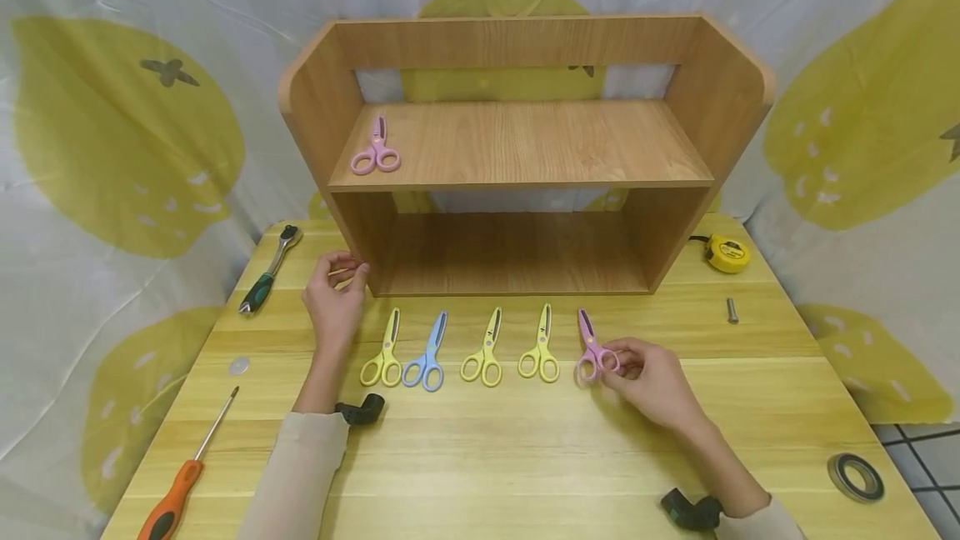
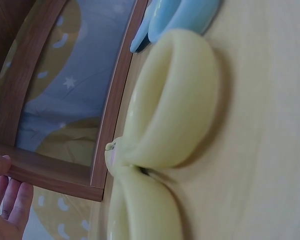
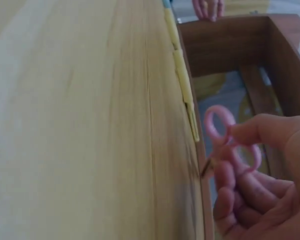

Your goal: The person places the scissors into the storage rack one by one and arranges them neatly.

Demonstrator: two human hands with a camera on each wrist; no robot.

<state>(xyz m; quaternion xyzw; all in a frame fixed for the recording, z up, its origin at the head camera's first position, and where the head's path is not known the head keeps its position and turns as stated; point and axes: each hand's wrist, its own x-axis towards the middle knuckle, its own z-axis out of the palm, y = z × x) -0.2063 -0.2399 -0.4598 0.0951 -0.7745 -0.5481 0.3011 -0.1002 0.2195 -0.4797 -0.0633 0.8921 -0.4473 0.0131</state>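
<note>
While the right hand (image 1: 651, 373) pinches the handle loops of the pink scissors (image 1: 592, 348) at the right end of a row on the surface (image 1: 525, 457), the left hand (image 1: 335, 294) rests by the lower left corner of the wooden shelf (image 1: 517, 148), fingers loosely curled and holding nothing. At 9 o'clock from the pinched pair lie three yellow scissors (image 1: 540, 348) and one blue pair (image 1: 427, 354), none touching. No readable writing shows on any of them. A second pink pair (image 1: 377, 148) lies on the shelf's upper board. A ratchet (image 1: 270, 269) sits at 10 o'clock from the left hand, an orange screwdriver (image 1: 187, 469) at 7 o'clock. A yellow tape measure (image 1: 726, 252) and a bolt (image 1: 732, 310) lie at 2 o'clock from the right hand, and a tape roll (image 1: 855, 476) at 4 o'clock.
</note>
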